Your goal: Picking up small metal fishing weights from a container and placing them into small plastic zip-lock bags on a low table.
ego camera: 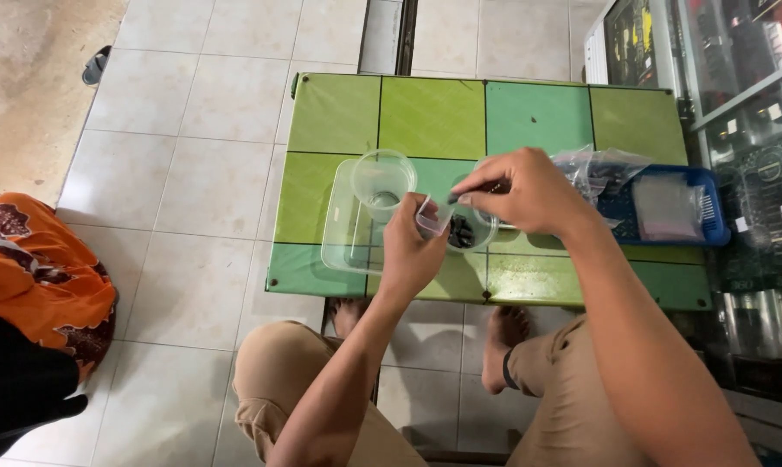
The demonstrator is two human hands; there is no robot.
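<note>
- We see a low table (pixel 529 112) with a smooth top of green and teal square panels; we use it as our landmark.
- On the left part of the table lies a clear plastic tray (pixel 339 242), flat and rectangular, and a clear round plastic cup (pixel 383 180) stands on it.
- The left hand (pixel 411 251) rises from below over the front edge of the table, fingers bent upward, and it grasps a small clear plastic bag (pixel 432 216) by its side, with the mouth up.
- The right hand (pixel 529 190) comes from the right with the wrist bent and the fingers pinched on a thin dark tool (pixel 471 194); its tip is just at the mouth of the bag.
- Just under the bag, near the middle of the table, a clear round container (pixel 473 232) holds small dark pieces (pixel 462 232); we cannot tell what they are.
- On the right end of the table a blue plastic basket (pixel 707 220) holds clear crinkled bags (pixel 599 169).
</note>
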